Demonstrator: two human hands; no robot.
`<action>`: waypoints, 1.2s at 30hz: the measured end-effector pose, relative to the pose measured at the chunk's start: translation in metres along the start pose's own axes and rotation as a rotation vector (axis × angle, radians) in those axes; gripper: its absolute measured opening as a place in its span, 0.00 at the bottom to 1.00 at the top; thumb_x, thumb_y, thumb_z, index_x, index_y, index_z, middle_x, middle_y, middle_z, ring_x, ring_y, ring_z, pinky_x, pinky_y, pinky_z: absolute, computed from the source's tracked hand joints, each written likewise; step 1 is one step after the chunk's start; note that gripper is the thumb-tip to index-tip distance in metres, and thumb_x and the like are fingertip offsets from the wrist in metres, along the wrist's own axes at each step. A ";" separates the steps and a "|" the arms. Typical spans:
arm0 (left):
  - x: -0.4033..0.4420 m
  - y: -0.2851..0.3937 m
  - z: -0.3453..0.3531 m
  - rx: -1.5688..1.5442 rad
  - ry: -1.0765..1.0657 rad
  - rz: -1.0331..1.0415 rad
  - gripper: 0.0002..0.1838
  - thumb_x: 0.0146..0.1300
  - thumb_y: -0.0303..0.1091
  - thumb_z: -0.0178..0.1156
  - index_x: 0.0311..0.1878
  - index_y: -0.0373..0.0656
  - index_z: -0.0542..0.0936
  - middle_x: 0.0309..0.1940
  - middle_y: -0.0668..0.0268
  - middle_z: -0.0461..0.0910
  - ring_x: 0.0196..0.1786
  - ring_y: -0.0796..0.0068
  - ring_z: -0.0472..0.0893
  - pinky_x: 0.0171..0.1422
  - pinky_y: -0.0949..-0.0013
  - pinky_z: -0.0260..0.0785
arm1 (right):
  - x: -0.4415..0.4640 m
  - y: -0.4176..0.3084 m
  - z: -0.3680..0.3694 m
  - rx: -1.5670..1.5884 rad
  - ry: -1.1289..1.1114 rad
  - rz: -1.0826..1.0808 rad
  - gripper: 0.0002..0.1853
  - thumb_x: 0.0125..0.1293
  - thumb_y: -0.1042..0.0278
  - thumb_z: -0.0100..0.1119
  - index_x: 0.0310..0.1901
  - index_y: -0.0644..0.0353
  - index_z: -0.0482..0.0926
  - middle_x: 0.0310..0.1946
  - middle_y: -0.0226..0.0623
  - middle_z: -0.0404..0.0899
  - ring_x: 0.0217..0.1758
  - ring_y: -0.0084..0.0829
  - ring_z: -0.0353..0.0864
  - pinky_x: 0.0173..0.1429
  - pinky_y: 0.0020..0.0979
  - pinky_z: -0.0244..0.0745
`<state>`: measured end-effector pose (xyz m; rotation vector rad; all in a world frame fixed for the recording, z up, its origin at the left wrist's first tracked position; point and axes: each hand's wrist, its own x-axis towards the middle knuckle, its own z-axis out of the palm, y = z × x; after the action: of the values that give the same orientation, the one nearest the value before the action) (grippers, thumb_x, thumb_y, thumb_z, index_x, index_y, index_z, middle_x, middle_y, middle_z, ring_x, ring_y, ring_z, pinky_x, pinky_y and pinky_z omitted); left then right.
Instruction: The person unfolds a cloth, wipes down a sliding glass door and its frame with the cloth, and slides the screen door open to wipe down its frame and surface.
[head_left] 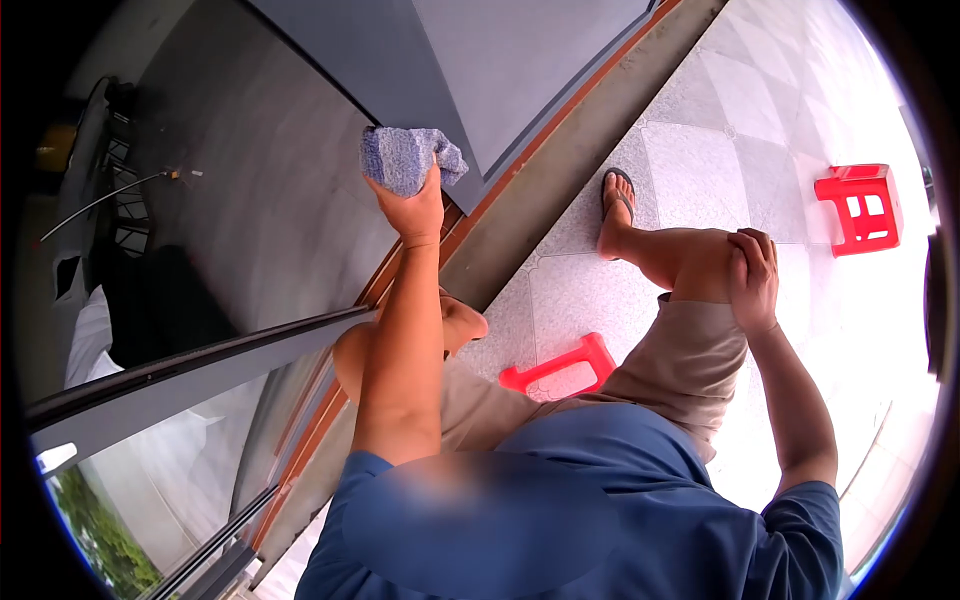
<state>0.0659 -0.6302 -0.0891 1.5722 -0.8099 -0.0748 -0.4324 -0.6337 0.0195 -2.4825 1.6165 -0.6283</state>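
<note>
My left hand [412,208] is closed around a folded blue-grey cloth [400,160]. The cloth lies against the edge of a grey door panel [450,130], close to its lower corner. My right hand [754,278] rests on my bent right knee, fingers spread over it and holding nothing. Beneath me, part of a red plastic stool [565,368] shows between my legs.
A second red stool [868,212] stands on the tiled floor [690,170] to the right. A concrete ledge [570,170] runs along the door's brown sill. Left of me is a dark glass pane [250,190] with reflections in a grey frame [200,375].
</note>
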 end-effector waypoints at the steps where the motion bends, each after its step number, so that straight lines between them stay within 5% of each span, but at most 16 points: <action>1: -0.002 -0.003 0.005 -0.007 0.004 -0.006 0.47 0.60 0.40 0.81 0.76 0.34 0.66 0.71 0.48 0.76 0.71 0.51 0.79 0.77 0.53 0.69 | -0.005 0.002 -0.001 0.001 -0.007 0.014 0.14 0.75 0.70 0.52 0.54 0.64 0.84 0.55 0.48 0.82 0.61 0.52 0.80 0.68 0.45 0.75; 7: -0.033 -0.052 0.037 0.113 0.076 -0.088 0.45 0.61 0.44 0.80 0.75 0.34 0.68 0.69 0.48 0.80 0.69 0.48 0.82 0.73 0.50 0.74 | -0.008 0.006 -0.004 0.078 -0.002 0.070 0.16 0.74 0.68 0.51 0.55 0.64 0.84 0.58 0.52 0.81 0.61 0.53 0.79 0.69 0.46 0.74; 17: -0.088 -0.169 0.079 0.117 -0.195 -0.353 0.43 0.59 0.42 0.82 0.72 0.33 0.72 0.67 0.51 0.81 0.66 0.55 0.82 0.74 0.56 0.73 | 0.025 0.006 -0.007 0.206 -0.107 0.082 0.18 0.71 0.68 0.51 0.54 0.68 0.84 0.59 0.57 0.79 0.61 0.53 0.80 0.69 0.46 0.74; 21: -0.127 -0.225 0.070 0.070 -0.440 -0.942 0.37 0.54 0.28 0.82 0.68 0.35 0.78 0.62 0.59 0.85 0.61 0.61 0.84 0.68 0.59 0.74 | 0.035 0.014 -0.009 0.211 -0.156 0.094 0.19 0.69 0.67 0.52 0.55 0.68 0.82 0.59 0.57 0.78 0.61 0.55 0.78 0.68 0.47 0.74; 26: -0.142 -0.161 0.068 -0.298 -0.484 -1.351 0.25 0.61 0.35 0.77 0.61 0.40 0.86 0.59 0.63 0.87 0.58 0.63 0.86 0.67 0.58 0.76 | 0.050 0.011 -0.012 0.028 -0.287 0.088 0.18 0.61 0.68 0.55 0.51 0.66 0.79 0.49 0.51 0.76 0.56 0.53 0.76 0.66 0.47 0.72; 30: -0.124 -0.051 0.066 -0.552 -0.687 -1.239 0.29 0.68 0.47 0.76 0.66 0.44 0.83 0.60 0.63 0.87 0.65 0.61 0.84 0.74 0.55 0.73 | 0.057 0.012 0.009 -0.097 -0.371 -0.074 0.22 0.61 0.63 0.64 0.57 0.62 0.82 0.52 0.48 0.78 0.59 0.51 0.77 0.68 0.47 0.72; 33: -0.095 0.034 0.063 -0.671 -0.833 -1.106 0.38 0.72 0.59 0.69 0.75 0.43 0.74 0.69 0.61 0.81 0.70 0.60 0.80 0.77 0.51 0.70 | 0.073 -0.030 0.010 0.029 -0.410 0.076 0.40 0.64 0.51 0.75 0.75 0.57 0.73 0.68 0.51 0.76 0.72 0.53 0.76 0.74 0.47 0.73; 36: -0.066 0.108 0.064 -0.842 -0.895 -0.981 0.40 0.76 0.65 0.61 0.77 0.41 0.72 0.70 0.61 0.80 0.71 0.59 0.80 0.78 0.50 0.69 | 0.098 -0.065 0.036 0.775 -0.360 0.185 0.49 0.74 0.33 0.64 0.83 0.59 0.60 0.72 0.59 0.72 0.75 0.53 0.75 0.78 0.45 0.70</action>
<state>-0.0630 -0.6435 -0.0313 0.9202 -0.4481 -1.6885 -0.3286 -0.6984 0.0344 -1.7362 1.1482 -0.5876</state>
